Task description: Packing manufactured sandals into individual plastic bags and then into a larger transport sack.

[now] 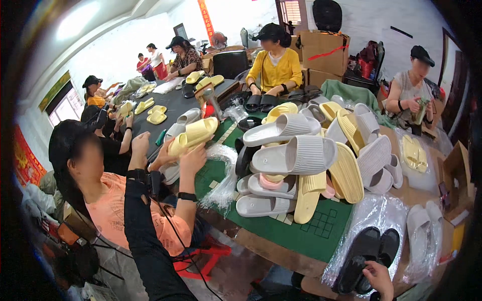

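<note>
The table (321,236) edge runs just beyond the right hand (377,276), with the slipper pile (301,160) heaped well past it. That hand closes on a bagged pair of black slippers (364,258) lying at the edge. The left hand (139,144) is raised far off to the side; whether it holds anything cannot be told.

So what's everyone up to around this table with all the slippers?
People sit round a table piled with grey and yellow slippers. The camera wearer's right hand rests on black slippers in a clear bag; the left hand, black-sleeved, is raised. Beside it, a co-worker in orange holds a yellow pair.
</note>
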The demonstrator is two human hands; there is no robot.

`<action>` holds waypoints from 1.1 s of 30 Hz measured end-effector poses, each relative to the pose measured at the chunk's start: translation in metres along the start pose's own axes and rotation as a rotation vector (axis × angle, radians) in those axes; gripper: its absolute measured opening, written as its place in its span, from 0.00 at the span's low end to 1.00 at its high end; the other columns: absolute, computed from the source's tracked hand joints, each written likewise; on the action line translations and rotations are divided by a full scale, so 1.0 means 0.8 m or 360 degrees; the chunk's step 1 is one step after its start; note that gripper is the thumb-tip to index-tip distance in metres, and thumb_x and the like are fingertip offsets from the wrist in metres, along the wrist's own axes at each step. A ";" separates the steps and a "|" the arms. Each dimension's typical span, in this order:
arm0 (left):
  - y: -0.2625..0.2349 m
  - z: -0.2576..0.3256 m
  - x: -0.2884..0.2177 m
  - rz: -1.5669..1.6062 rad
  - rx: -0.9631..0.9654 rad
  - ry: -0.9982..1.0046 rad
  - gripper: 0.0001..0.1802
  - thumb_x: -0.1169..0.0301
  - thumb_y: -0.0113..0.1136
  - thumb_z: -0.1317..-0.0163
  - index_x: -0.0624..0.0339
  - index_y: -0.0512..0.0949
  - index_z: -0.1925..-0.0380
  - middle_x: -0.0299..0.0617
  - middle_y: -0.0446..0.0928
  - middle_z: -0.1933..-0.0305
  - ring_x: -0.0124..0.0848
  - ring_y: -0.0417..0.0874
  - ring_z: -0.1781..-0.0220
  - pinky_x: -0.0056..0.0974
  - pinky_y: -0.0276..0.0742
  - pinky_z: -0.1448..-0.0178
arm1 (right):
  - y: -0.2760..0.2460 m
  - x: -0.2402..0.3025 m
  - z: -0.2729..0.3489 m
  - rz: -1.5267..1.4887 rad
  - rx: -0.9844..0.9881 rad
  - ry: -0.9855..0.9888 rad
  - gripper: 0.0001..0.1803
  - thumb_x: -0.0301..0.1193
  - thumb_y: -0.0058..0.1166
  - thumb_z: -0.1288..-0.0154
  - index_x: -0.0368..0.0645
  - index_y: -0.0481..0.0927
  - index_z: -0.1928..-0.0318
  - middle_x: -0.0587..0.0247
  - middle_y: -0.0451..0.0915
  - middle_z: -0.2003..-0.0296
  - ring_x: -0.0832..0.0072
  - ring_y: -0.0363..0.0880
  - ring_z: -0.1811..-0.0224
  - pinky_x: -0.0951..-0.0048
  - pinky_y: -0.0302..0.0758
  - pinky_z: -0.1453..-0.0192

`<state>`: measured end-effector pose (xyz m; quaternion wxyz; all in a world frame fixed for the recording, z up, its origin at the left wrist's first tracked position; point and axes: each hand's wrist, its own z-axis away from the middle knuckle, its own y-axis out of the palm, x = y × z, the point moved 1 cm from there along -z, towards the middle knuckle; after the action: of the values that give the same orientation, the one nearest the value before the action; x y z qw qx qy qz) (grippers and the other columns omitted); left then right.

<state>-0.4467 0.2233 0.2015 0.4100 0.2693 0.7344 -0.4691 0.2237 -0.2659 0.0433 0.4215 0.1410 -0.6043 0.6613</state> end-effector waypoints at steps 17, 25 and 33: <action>-0.005 0.038 0.008 0.0104 -0.0373 -0.0053 0.29 0.66 0.44 0.32 0.50 0.58 0.31 0.43 0.65 0.33 0.33 0.66 0.36 0.37 0.63 0.39 | 0.013 -0.001 -0.003 0.0052 0.0141 -0.0026 0.19 0.28 0.61 0.43 0.35 0.77 0.52 0.54 0.82 0.69 0.67 0.82 0.68 0.70 0.77 0.63; -0.023 0.012 0.056 0.0230 -0.0392 -0.0128 0.40 0.57 0.54 0.36 0.71 0.51 0.32 0.60 0.55 0.29 0.47 0.58 0.28 0.41 0.57 0.31 | 0.015 0.009 -0.008 0.0112 0.0153 -0.0125 0.19 0.30 0.61 0.43 0.35 0.77 0.51 0.53 0.82 0.69 0.66 0.82 0.69 0.70 0.77 0.62; 0.006 0.067 0.010 0.0253 -0.0362 -0.0241 0.43 0.56 0.53 0.37 0.71 0.48 0.31 0.62 0.53 0.29 0.50 0.56 0.28 0.41 0.58 0.30 | 0.015 0.004 -0.001 0.0047 0.0164 -0.0097 0.20 0.30 0.61 0.43 0.36 0.77 0.50 0.55 0.82 0.69 0.68 0.82 0.67 0.71 0.77 0.61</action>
<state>-0.4287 0.1768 0.1804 0.5278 0.2423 0.7261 -0.3680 0.2133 -0.2628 0.0368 0.3853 0.1736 -0.5841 0.6930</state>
